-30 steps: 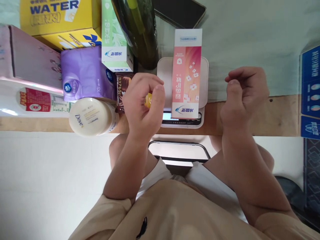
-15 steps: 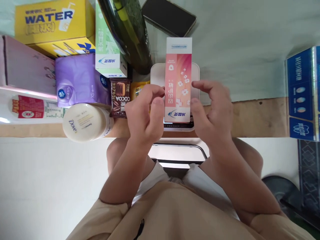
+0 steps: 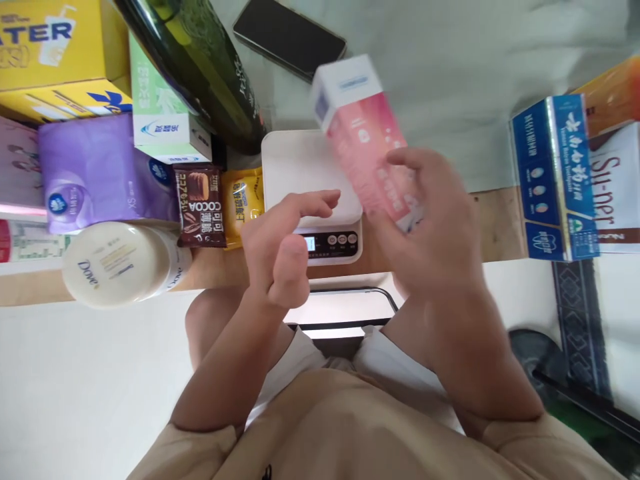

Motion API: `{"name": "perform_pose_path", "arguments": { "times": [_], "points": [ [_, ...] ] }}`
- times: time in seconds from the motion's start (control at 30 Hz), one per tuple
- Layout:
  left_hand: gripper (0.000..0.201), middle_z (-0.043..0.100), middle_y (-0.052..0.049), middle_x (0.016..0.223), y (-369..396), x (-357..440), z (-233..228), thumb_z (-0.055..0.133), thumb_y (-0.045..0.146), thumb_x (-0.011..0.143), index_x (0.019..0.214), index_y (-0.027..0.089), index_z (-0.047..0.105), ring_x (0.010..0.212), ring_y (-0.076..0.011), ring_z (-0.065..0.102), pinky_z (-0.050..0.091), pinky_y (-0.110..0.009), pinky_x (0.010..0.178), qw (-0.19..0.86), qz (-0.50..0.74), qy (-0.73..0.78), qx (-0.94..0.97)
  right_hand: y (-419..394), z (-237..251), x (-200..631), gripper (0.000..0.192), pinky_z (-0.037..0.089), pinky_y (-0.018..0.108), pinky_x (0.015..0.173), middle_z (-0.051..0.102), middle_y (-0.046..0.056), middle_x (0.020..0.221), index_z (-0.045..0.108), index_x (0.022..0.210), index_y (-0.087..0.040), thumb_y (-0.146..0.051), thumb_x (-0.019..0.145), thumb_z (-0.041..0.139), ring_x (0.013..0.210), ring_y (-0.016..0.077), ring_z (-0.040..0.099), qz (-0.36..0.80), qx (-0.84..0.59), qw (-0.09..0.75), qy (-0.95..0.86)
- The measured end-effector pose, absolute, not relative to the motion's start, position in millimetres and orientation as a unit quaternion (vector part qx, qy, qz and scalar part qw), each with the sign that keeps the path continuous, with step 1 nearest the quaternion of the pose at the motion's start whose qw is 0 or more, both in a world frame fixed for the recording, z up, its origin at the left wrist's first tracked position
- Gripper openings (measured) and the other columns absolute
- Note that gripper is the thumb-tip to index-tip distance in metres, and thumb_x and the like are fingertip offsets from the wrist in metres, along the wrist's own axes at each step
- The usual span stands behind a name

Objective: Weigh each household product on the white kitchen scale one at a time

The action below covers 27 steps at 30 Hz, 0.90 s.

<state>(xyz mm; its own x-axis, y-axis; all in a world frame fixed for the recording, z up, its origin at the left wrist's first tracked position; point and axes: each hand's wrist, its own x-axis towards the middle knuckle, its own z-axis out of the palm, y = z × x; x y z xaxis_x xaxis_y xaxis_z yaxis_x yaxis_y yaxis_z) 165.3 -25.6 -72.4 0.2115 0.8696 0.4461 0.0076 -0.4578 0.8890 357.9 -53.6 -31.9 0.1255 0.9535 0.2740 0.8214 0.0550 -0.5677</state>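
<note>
Right hand (image 3: 430, 227) grip pinched the pink carton (image 3: 363, 143) by its lower end, tilted above the white scale (image 3: 305, 180); left hand (image 3: 280, 240) spread, empty. Carton looked light, stiff cardboard, smooth; best held across its long sides

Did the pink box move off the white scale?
Yes. The pink box lay flat on the scale before; now the right hand holds it tilted, off toward the scale's right edge.

Bare scale top (image 3: 295, 167); dark bottle (image 3: 200, 60) and snack packets (image 3: 220, 203) crowding its left.
</note>
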Motion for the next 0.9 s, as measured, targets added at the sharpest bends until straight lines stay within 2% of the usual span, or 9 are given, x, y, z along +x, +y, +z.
{"name": "perform_pose_path", "arguments": {
  "times": [0.1,0.17,0.23,0.37,0.47,0.57,0.73,0.83,0.9],
  "points": [
    [0.051,0.081,-0.008,0.11,-21,166,-72,0.034,0.053,0.104,0.102,0.024,0.076,0.102,-0.022,0.078,0.062,-0.038,0.087,0.39,0.565,0.315,0.655,-65,-28,421,0.053,0.057,0.045,0.109,0.069,0.007,0.129,0.065,0.129,-0.022,-0.027,0.077,0.069,0.122,0.0227,0.068,-0.002,-0.687,0.333,-0.646],
    [0.051,0.081,-0.008,0.105,-17,167,-73,0.034,0.05,0.105,0.099,0.022,0.076,0.097,-0.0214,0.079,0.063,-0.037,0.081,0.366,0.589,0.288,0.66,-75,-24,471,0.071,0.057,0.048,0.105,0.069,0.007,0.128,0.064,0.133,-0.024,-0.024,0.063,0.078,0.121,0.0263,0.069,-0.059,-0.709,0.332,-0.619],
    [0.05,0.081,-0.008,0.103,-15,167,-74,0.034,0.047,0.105,0.098,0.021,0.076,0.095,-0.0212,0.079,0.062,-0.037,0.077,0.356,0.6,0.269,0.664,-82,-19,513,0.078,0.055,0.052,0.106,0.069,0.005,0.13,0.065,0.132,-0.028,-0.021,0.056,0.085,0.123,0.0278,0.068,-0.09,-0.79,0.288,-0.534],
    [0.046,0.081,-0.006,0.102,-16,167,-70,0.039,0.046,0.103,0.097,0.023,0.078,0.096,-0.0227,0.078,0.061,-0.041,0.078,0.379,0.593,0.297,0.646,-90,-14,557,0.064,0.046,0.057,0.116,0.073,0.006,0.126,0.073,0.123,-0.027,-0.034,0.062,0.093,0.132,0.0279,0.064,-0.116,-0.886,0.161,-0.419],
    [0.046,0.082,-0.005,0.1,-16,167,-66,0.041,0.05,0.101,0.093,0.025,0.079,0.094,-0.0241,0.078,0.06,-0.043,0.077,0.374,0.589,0.323,0.639,-98,-23,567,0.064,0.045,0.056,0.119,0.07,0.005,0.137,0.074,0.124,-0.031,-0.031,0.062,0.091,0.136,0.0285,0.063,-0.123,-0.874,0.127,-0.453],
    [0.046,0.081,-0.004,0.097,-16,167,-66,0.042,0.054,0.1,0.091,0.027,0.079,0.091,-0.0243,0.078,0.059,-0.043,0.075,0.372,0.589,0.331,0.636,-104,-37,577,0.074,0.043,0.058,0.118,0.065,0.008,0.144,0.073,0.128,-0.033,-0.023,0.056,0.089,0.142,0.0316,0.059,-0.11,-0.874,0.12,-0.458],
    [0.052,0.08,-0.008,0.096,-15,166,-71,0.038,0.054,0.1,0.091,0.024,0.08,0.092,-0.0255,0.077,0.058,-0.045,0.077,0.366,0.598,0.32,0.637,-105,-51,591,0.055,0.028,0.067,0.125,0.058,0.008,0.148,0.08,0.108,-0.033,-0.029,0.054,0.089,0.148,0.0378,0.046,-0.161,-0.879,0.146,-0.425],
    [0.057,0.08,-0.008,0.095,-15,166,-70,0.033,0.053,0.101,0.088,0.023,0.08,0.091,-0.0266,0.077,0.057,-0.047,0.075,0.372,0.607,0.322,0.625,-111,-59,591,0.056,0.031,0.063,0.127,0.059,0.009,0.146,0.078,0.108,-0.032,-0.03,0.053,0.088,0.145,0.0369,0.049,-0.156,-0.858,0.172,-0.459],
    [0.056,0.08,-0.007,0.093,-15,165,-70,0.034,0.051,0.1,0.087,0.023,0.08,0.09,-0.0265,0.077,0.057,-0.047,0.074,0.373,0.608,0.326,0.62,-118,-66,590,0.064,0.035,0.06,0.128,0.056,0.009,0.154,0.075,0.119,-0.031,-0.028,0.055,0.082,0.148,0.0359,0.049,-0.155,-0.846,0.181,-0.478]
  ]
}}
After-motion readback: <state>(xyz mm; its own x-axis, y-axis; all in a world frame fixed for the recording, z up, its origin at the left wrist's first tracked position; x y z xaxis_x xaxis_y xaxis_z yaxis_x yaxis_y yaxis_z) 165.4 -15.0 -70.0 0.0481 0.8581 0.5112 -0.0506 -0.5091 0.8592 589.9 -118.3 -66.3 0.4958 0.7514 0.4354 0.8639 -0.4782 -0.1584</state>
